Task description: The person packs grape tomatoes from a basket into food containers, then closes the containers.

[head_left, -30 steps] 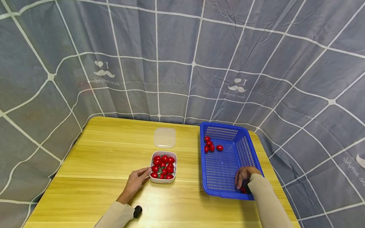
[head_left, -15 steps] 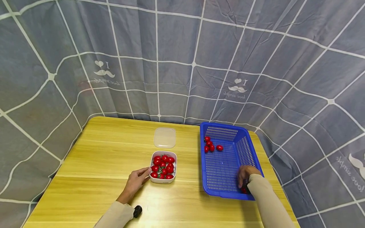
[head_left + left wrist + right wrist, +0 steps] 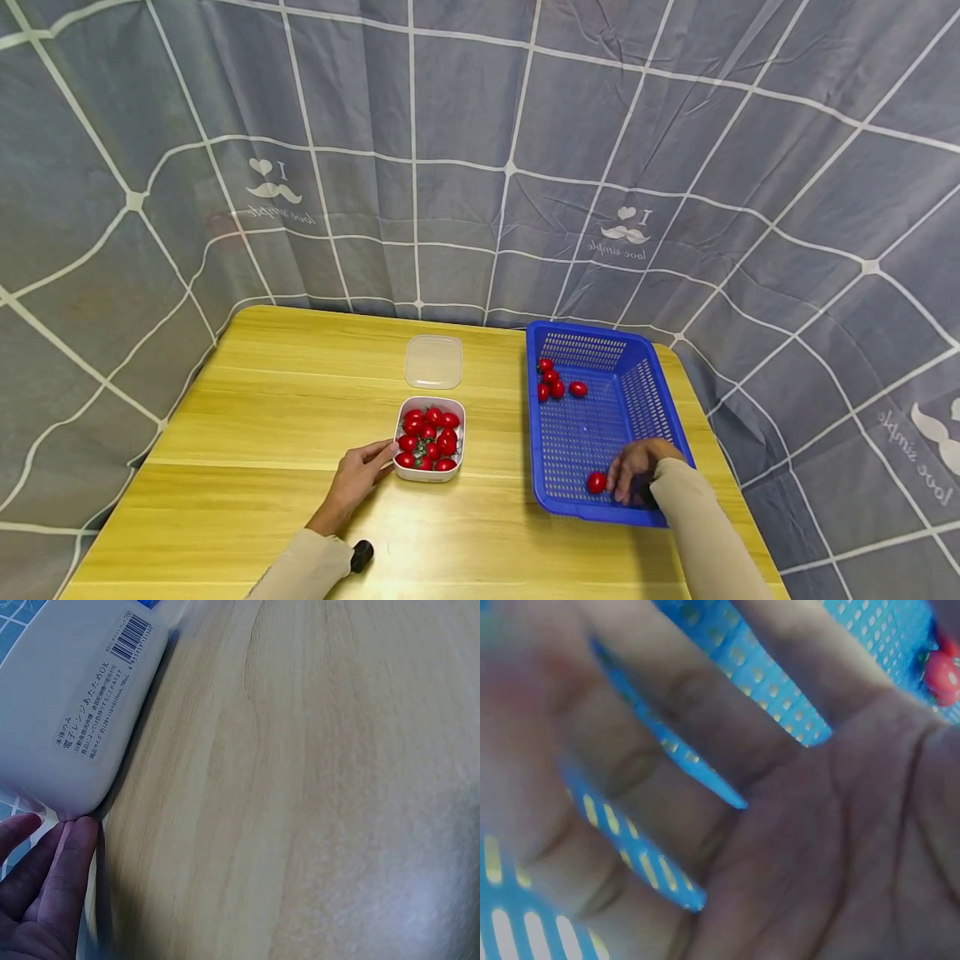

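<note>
Left wrist: left fingers (image 3: pixel 67 870) lie straight against the white box (image 3: pixel 64 697) labelled "電子レンジあたためOK"; right fingers (image 3: pixel 694 690) spread apart.

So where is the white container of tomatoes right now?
In the head view, the white container sits on the wooden table, left of the blue basket, with the left hand touching its left side.

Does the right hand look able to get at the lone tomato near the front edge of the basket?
Probably yes: the right hand reaches into the blue basket, right beside that tomato, and nothing visible stands between them.
</note>
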### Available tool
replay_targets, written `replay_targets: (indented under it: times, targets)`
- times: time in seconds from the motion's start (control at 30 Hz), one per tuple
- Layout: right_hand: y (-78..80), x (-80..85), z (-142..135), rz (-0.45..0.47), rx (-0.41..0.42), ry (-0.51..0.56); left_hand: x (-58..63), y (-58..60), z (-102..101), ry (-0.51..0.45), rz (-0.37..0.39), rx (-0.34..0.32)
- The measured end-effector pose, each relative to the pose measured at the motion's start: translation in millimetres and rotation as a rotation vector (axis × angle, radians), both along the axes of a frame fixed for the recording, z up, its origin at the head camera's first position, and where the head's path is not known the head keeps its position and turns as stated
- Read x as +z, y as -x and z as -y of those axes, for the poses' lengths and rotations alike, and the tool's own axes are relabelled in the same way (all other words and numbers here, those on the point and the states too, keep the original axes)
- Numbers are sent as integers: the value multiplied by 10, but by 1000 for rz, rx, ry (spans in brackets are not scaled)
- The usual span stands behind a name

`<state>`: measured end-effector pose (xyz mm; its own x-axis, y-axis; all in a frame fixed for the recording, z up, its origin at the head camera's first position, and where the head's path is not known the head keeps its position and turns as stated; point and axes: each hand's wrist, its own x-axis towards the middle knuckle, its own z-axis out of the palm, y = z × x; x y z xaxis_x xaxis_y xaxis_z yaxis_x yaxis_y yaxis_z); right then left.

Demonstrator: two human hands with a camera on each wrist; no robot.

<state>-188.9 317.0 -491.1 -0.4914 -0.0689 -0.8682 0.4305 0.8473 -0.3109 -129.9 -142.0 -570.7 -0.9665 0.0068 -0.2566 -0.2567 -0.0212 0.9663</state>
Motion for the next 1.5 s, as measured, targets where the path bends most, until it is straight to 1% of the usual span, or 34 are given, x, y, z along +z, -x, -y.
replay_targets:
  times: [0.13, 0.23, 0.43, 0.6, 0.83, 1.03, 1.2, 1.33, 1.5]
  targets:
    - [38, -45, 56, -58, 22, 52, -7, 4, 3, 5, -2, 1]
    - [56, -68, 114, -104, -4, 64, -14, 7, 3, 6, -4, -1]
    - [103, -118, 227, -185, 9, 120, -19, 2, -3, -5, -2, 10]
    - [137, -150, 323, -203, 17, 155, -22, -6, -8, -6, -7, 17]
    - [163, -175, 410, -223, 61, 141, -21, -9, -5, -11, 8, 18]
    - [165, -190, 428, -237, 46, 160, -19, -4, -2, -10, -1, 7]
    - [180, -171, 396, -262, 45, 267, -12, -1, -2, -12, -5, 3]
    - [210, -124, 373, -324, 28, 368, -12, -1, 1, -17, -7, 1]
    - [244, -10, 381, -411, 13, 430, -21, -1, 6, -19, -2, 6]
